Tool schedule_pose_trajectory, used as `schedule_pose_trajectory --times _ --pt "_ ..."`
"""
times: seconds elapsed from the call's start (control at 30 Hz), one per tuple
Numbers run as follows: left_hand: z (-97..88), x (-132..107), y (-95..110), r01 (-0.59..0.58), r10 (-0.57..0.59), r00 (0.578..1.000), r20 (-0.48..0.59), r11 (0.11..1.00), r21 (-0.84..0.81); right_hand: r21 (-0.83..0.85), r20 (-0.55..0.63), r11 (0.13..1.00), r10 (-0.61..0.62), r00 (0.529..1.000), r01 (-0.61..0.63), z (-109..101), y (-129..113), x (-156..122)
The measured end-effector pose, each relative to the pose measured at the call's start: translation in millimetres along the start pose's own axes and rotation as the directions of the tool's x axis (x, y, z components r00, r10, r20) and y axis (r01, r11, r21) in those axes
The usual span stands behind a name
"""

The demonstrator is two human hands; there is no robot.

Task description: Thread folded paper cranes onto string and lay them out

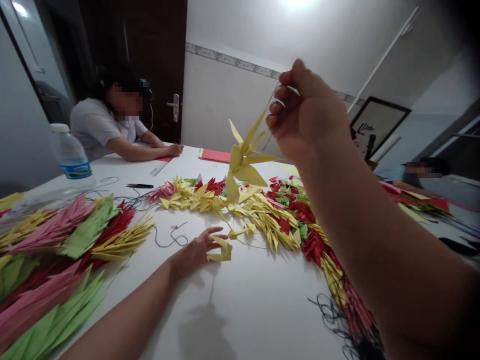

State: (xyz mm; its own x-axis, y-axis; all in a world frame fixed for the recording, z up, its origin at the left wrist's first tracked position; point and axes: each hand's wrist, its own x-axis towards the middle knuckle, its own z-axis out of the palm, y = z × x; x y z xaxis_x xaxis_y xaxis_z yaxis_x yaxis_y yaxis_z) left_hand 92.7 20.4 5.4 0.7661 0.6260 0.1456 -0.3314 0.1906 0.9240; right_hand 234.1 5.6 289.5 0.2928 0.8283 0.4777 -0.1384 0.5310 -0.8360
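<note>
Raised at upper right, my right hand (303,107) pinches a dark thread (270,97) between closed fingers. Yellow folded paper cranes (240,162) hang beside it, in front of the white wall. Low over the table, my left hand (195,252) has its fingers around a smaller yellow paper crane (223,251); its thumb is largely hidden. Just right of those fingertips is another yellow crane (240,231). Behind, a long row of yellow cranes (262,215) lies on the table, with red cranes (303,212) and green ones among them.
Bundles of pink, green, red and yellow folded paper (80,230) cover the table's left. A black pen-like tool (139,185), loose thread (170,242) and a water bottle (73,155) lie or stand beyond. Tangled black thread (333,315) is at right. A person (108,120) sits opposite.
</note>
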Motion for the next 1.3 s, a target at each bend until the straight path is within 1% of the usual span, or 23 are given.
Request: schedule_pose_trajectory --times 0.03,0.07,0.1,0.13,0.2,0.27,0.33,0.37,0.43,0.47,0.57,0.67,0.73,0.8,0.87,0.9,0.97,1.03,1.1,1.13,1.2,1.27,1.3 --pt "2.6 -2.0 2.5 0.048 -0.045 0.998 0.053 0.998 -0.041 0.011 -0.005 1.0 0.003 1.0 -0.003 2.0 -1.0 -0.1" --pt "4.7 -3.7 4.6 0.079 -0.074 0.994 0.082 0.995 -0.064 0.025 -0.01 1.0 0.007 1.0 -0.006 2.9 -1.4 -0.6" --pt "6.1 -5.0 6.6 0.098 -0.092 0.992 0.089 0.993 -0.072 0.041 -0.016 0.999 0.01 1.0 -0.01 2.4 -1.4 -1.3" --pt "6.6 -6.0 8.5 0.104 -0.099 0.992 0.071 0.992 -0.07 0.059 -0.022 0.998 0.015 1.0 -0.014 0.5 -1.1 -2.2" --pt "4.8 -7.4 13.5 0.115 -0.116 0.993 -0.024 0.992 -0.044 0.094 -0.033 0.995 0.033 0.999 -0.03 -7.9 1.3 -4.9" --pt "-0.7 -9.9 21.3 0.143 -0.14 0.977 -0.16 0.99 0.008 0.128 -0.048 0.99 0.061 0.997 -0.054 -23.1 6.9 -8.8" --pt "-8.7 -15.4 32.5 0.193 -0.159 0.957 -0.244 0.973 0.124 0.17 -0.094 0.983 0.084 0.992 -0.067 -43.9 17.3 -14.3" --pt "-12.9 -19.4 39.1 0.226 -0.166 0.949 -0.268 0.95 0.215 0.195 -0.11 0.978 0.095 0.989 -0.072 -55.6 24.5 -18.0" --pt "-20.2 -29.8 53.1 0.28 -0.166 0.939 -0.301 0.878 0.389 0.244 -0.138 0.967 0.113 0.984 -0.077 -79.4 42.5 -27.6" --pt "-22.7 -35.7 60.2 0.316 -0.176 0.931 -0.32 0.827 0.465 0.263 -0.151 0.962 0.12 0.981 -0.077 -90.5 52.8 -33.5" --pt "-24.2 -53.0 80.0 0.421 -0.175 0.895 -0.41 0.636 0.647 0.303 -0.169 0.943 0.196 0.966 -0.139 -117.2 84.5 -54.8" --pt "-21.7 -64.9 93.6 0.474 -0.149 0.877 -0.456 0.416 0.776 0.334 -0.185 0.918 0.288 0.94 -0.216 -135.2 114.1 -78.5" --pt "-22.1 -69.3 96.8 0.486 -0.187 0.873 -0.45 0.271 0.831 0.339 -0.214 0.9 0.356 0.909 -0.273 -145.6 132.8 -94.5" --pt "-25.1 -72.1 95.1 0.501 -0.249 0.855 -0.455 0.168 0.849 0.314 -0.254 0.893 0.406 0.878 -0.322 -156.9 150.8 -109.8" --pt "-29.4 -74.6 90.6 0.521 -0.31 0.829 -0.465 0.126 0.844 0.273 -0.294 0.891 0.436 0.851 -0.362 -169.1 166.9 -123.2" --pt "-31.4 -75.9 88.2 0.532 -0.326 0.819 -0.472 0.124 0.838 0.254 -0.31 0.891 0.443 0.842 -0.375 -175.2 173.7 -128.7" --pt "-34.1 -78.8 84.2 0.549 -0.324 0.813 -0.483 0.152 0.822 0.241 -0.331 0.882 0.468 0.819 -0.406 -185.8 184.2 -136.7" --pt "-35.0 -82.1 81.1 0.559 -0.249 0.823 -0.511 0.197 0.805 0.255 -0.36 0.864 0.502 0.787 -0.434 -193.2 191.2 -140.7" --pt "-34.0 -85.8 76.9 0.573 -0.099 0.817 -0.567 0.238 0.784 0.262 -0.409 0.858 0.514 0.754 -0.443 -197.1 196.1 -142.1" --pt "-32.6 -87.8 73.9 0.577 -0.001 0.803 -0.596 0.252 0.777 0.248 -0.432 0.861 0.508 0.745 -0.443 -198.0 198.0 -142.4" --pt "-27.3 -91.8 65.8 0.575 0.223 0.748 -0.625 0.253 0.778 0.188 -0.458 0.875 0.48 0.748 -0.446 -198.3 201.4 -143.0" --pt "-18.7 -95.0 56.3 0.551 0.425 0.694 -0.581 0.206 0.809 0.117 -0.447 0.885 0.453 0.772 -0.451 -197.5 203.8 -144.0" --pt "-13.7 -96.0 51.6 0.527 0.487 0.692 -0.533 0.163 0.834 0.086 -0.434 0.889 0.441 0.786 -0.451 -197.0 204.6 -144.6"
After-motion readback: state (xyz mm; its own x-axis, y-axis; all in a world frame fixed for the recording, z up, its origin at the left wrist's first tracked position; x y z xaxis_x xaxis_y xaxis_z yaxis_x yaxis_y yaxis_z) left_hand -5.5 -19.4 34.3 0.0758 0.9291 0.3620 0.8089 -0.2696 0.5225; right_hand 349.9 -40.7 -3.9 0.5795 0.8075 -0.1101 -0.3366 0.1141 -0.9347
